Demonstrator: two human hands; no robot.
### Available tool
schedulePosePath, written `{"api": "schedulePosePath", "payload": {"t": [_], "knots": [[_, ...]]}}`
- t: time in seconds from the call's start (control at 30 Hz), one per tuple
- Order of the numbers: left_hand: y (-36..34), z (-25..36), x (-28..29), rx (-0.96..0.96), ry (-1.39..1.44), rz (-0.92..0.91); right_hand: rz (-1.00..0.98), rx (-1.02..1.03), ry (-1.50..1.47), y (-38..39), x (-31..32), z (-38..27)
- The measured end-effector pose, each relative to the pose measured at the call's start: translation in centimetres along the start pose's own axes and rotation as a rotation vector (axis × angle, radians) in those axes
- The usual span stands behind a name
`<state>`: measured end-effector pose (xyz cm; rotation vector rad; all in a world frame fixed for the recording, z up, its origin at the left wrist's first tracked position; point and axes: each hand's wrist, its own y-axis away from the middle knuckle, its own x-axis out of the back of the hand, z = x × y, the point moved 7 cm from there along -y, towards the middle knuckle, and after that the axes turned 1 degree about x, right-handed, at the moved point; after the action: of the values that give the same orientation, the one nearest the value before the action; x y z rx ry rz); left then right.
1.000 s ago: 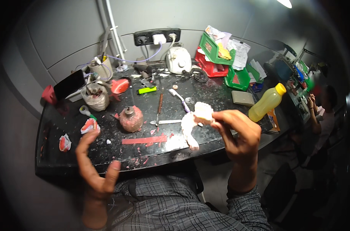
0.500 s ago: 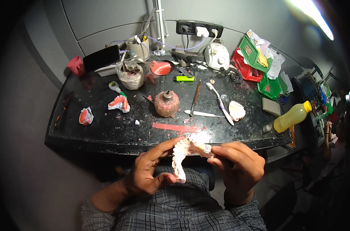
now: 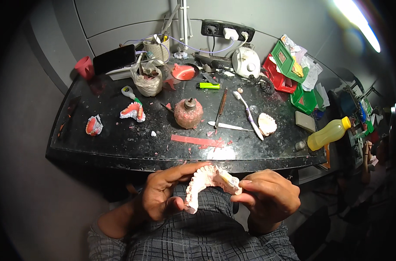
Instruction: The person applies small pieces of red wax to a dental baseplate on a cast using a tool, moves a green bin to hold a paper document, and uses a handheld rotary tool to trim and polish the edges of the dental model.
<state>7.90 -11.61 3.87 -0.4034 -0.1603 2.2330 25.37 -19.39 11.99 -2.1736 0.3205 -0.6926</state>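
Below the desk's front edge I hold a pale pink horseshoe-shaped dental cast (image 3: 197,187), its row of teeth facing up. My left hand (image 3: 163,191) grips its left side, thumb at the lower end and fingers behind it. My right hand (image 3: 267,198) pinches its right end, beside a cream-and-grey piece (image 3: 227,178) on that side. On the desk lie another pale cast (image 3: 267,125), a toothbrush (image 3: 248,115), a white-bladed tool (image 3: 230,126), a brown-handled tool (image 3: 222,102), a pink strip (image 3: 191,140) and a round wax-spattered burner (image 3: 188,116).
Red-and-white dental models (image 3: 132,111) lie left on the black desk (image 3: 89,150). Behind are a phone (image 3: 114,58), bagged container (image 3: 148,83), white device (image 3: 246,63) and green and red trays (image 3: 302,96). A yellow bottle (image 3: 328,134) stands right. A person (image 3: 372,161) sits at far right.
Since a second ago, my left hand has come to grip the cast and both hands have moved down to the desk's front edge. The second pale cast now shows on the desk beside the toothbrush.
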Motion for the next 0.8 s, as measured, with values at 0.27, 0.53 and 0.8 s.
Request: {"api": "schedulePosePath", "payload": {"t": [0.27,0.53,0.8], "knots": [[0.2,0.0,0.2,0.060,0.017,-0.012,0.004,-0.012,-0.047,0.1,-0.2,0.3],[0.2,0.4,0.3,-0.049,0.085,0.025,-0.011,-0.023,-0.047,0.4,-0.5,0.8],[0.8,1.1,1.0,-0.159,-0.116,0.063,-0.020,-0.090,-0.064,0.8,-0.7,1.3]]}}
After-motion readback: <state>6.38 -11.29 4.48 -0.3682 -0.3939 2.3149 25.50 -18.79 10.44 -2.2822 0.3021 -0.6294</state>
